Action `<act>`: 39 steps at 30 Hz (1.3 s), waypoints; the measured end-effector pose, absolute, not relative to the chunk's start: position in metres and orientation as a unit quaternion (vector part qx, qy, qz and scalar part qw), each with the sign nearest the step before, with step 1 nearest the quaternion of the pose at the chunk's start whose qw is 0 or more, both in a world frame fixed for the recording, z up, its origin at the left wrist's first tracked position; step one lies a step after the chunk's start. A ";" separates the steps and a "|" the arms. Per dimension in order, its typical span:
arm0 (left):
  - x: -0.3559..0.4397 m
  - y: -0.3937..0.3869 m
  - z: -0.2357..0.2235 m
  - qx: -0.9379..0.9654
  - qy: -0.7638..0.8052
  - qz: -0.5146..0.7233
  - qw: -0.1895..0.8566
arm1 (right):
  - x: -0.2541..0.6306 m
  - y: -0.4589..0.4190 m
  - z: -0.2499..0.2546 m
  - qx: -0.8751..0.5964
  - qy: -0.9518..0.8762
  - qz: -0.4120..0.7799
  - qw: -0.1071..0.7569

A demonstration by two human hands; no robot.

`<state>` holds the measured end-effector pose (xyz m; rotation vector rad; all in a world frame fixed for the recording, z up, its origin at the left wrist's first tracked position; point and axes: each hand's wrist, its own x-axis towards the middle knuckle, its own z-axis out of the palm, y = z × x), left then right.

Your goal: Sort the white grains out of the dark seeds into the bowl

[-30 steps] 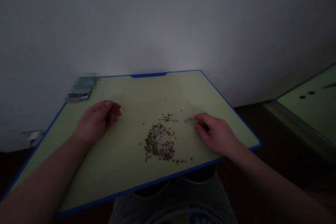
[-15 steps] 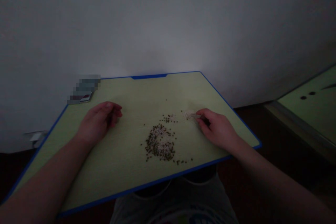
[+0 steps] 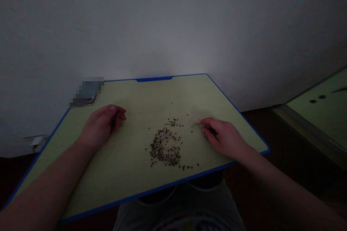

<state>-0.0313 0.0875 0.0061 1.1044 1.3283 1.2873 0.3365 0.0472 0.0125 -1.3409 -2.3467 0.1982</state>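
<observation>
The blue-edged table (image 3: 121,173) stands before a pale wall (image 3: 162,25) in a dim room. Right hand (image 3: 225,136) pinches slender tweezers (image 3: 197,125), tips just beside the small pale grain pile (image 3: 194,117). The mixed grain pile (image 3: 166,148) lies between both hands. Left hand (image 3: 99,126) curled; whether it holds anything, cannot tell.

This looks like a room in a home, dimly lit. A small, light, pale-green tabletop with a thin blue rim (image 3: 121,177) stands right up against a plain, pale-grey wall (image 3: 173,25), and the person sits at it in casual grey clothing with a coloured print (image 3: 135,216). Low on the wall at left is a small white plug-like fitting (image 3: 37,140); at right, a pale-green, furniture-like panel with two dark round spots (image 3: 325,115) rises beside the dark floor (image 3: 284,144).
</observation>
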 end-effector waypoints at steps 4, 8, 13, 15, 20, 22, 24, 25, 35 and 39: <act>-0.034 0.089 0.003 0.468 0.532 0.526 0.471 | 0.334 0.040 0.010 -0.463 -0.860 0.063 0.206; -0.036 0.089 0.001 0.467 0.534 0.524 0.471 | 0.324 0.036 0.009 -0.448 -0.867 0.078 0.202; -0.035 0.087 0.002 0.464 0.538 0.524 0.470 | 0.305 0.043 0.012 -0.476 -0.849 0.098 0.209; -0.034 0.087 0.003 0.460 0.544 0.521 0.469 | 0.302 0.047 0.014 -0.497 -0.837 0.098 0.208; -0.034 0.088 0.004 0.475 0.540 0.520 0.461 | 0.316 0.054 0.016 -0.555 -0.800 0.086 0.210; -0.034 0.088 0.003 0.476 0.537 0.520 0.463 | 0.324 0.056 0.017 -0.573 -0.788 0.075 0.214; -0.034 0.088 0.002 0.473 0.536 0.523 0.465 | 0.329 0.061 0.019 -0.580 -0.782 0.071 0.217; -0.034 0.088 0.002 0.471 0.535 0.524 0.466 | 0.330 0.064 0.021 -0.580 -0.781 0.068 0.219; -0.034 0.087 0.005 0.462 0.531 0.532 0.470 | 0.308 0.089 0.029 -0.547 -0.817 0.050 0.176; -0.034 0.088 0.004 0.467 0.530 0.530 0.469 | 0.313 0.081 0.025 -0.535 -0.819 0.070 0.196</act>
